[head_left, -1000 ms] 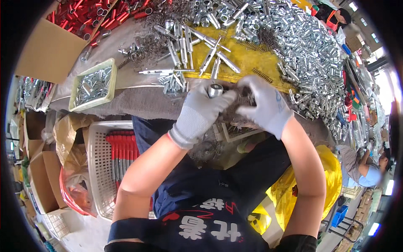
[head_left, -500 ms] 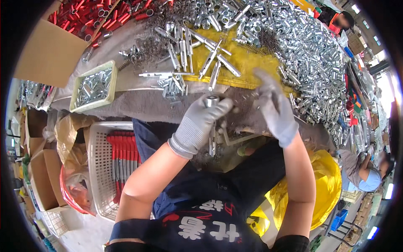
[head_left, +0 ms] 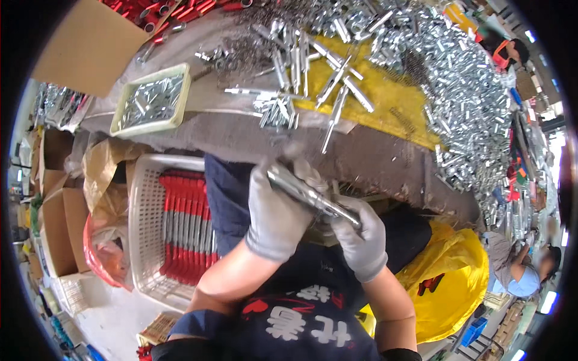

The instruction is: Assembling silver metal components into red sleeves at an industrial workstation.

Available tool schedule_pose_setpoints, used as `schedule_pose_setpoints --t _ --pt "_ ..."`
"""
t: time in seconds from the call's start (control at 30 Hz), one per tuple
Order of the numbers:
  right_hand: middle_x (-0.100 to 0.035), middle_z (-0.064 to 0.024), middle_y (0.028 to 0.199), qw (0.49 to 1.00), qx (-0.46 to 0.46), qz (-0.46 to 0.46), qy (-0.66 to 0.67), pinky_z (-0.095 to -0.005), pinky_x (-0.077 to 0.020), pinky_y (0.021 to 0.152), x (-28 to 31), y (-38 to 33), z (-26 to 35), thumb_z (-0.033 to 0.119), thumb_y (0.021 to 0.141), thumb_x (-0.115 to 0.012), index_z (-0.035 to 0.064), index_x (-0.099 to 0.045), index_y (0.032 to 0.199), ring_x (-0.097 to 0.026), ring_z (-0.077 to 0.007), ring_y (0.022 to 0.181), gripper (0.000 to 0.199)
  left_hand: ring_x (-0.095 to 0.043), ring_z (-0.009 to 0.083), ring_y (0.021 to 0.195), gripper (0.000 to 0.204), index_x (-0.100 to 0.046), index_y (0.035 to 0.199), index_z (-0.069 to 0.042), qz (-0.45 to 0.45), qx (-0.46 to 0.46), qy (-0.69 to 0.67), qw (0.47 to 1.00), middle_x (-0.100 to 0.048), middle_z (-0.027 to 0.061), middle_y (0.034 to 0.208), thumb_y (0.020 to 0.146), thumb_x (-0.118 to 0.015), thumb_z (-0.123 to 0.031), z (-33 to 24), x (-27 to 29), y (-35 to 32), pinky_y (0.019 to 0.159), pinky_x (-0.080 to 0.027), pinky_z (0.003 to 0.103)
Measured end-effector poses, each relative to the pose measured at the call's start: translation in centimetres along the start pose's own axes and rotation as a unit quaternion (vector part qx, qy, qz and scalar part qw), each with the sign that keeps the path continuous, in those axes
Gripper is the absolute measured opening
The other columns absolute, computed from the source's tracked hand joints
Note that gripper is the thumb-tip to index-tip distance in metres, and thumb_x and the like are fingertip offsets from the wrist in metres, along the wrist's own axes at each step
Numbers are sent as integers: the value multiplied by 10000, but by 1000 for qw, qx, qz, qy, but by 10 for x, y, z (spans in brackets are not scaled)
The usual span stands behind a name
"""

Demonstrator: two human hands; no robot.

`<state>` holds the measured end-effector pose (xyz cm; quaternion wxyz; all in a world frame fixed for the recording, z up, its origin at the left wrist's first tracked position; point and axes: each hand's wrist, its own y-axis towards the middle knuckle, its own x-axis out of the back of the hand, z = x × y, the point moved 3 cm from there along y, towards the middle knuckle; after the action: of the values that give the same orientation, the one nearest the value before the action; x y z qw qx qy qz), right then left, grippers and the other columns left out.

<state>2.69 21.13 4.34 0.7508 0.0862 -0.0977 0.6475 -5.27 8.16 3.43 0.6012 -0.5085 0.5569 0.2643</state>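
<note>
A shiny metal tube (head_left: 301, 188) with a narrower rod end lies slanted across both my gloved hands, above my lap. My left hand (head_left: 278, 207) is closed round its thicker upper end. At the thinner lower right end, the fingers of my right hand (head_left: 361, 231) are closed on it. Beyond my hands, several assembled metal tubes with rods (head_left: 340, 105) lie on a yellow cloth (head_left: 391, 99). Close to them is a small heap of short metal pins (head_left: 277, 111). My fingers partly hide the held tube.
A cream tray (head_left: 180, 111) of small pins stands at the left of the bench. Below it, a white basket (head_left: 141, 222) holds rows of red-and-silver parts. Metal sleeves (head_left: 463, 90) are heaped at right, above a yellow bag (head_left: 457, 289). Another person (head_left: 518, 265) sits far right.
My right hand has come down from over the bench to the tube's lower end. The tube, upright in my left hand before, is now slanted. The view has shifted slightly.
</note>
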Motion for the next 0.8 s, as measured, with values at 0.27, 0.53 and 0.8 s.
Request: schedule_pose_setpoints --t 0.27,0.53,0.8 --pt "-673 -142 907 925 2 284 -254 -345 -522 730 29 55 37 274 814 -698 56 -637 1027 -671 -284 831 311 -638 250 948 403 -549 1209 19 377 109 712 583 -655 156 1060 905 -627 -233 -21 16 3 825 -488 341" --pt "-679 -172 942 894 133 -49 -424 -353 -486 779 76 363 5 272 906 -521 -31 -630 1077 -639 -251 878 365 -528 50 667 366 -506 1217 -24 109 176 527 824 -559 3 868 912 -633 -182 -24 141 -21 575 -455 203" --pt "-439 -245 1387 823 -79 -8 -562 -450 -367 1041 51 537 -90 587 890 -400 -27 -524 1277 -469 -359 1256 736 -566 116 925 359 -589 1141 -26 99 118 491 857 -652 61 988 906 -643 -292 5 175 -48 818 -468 301"
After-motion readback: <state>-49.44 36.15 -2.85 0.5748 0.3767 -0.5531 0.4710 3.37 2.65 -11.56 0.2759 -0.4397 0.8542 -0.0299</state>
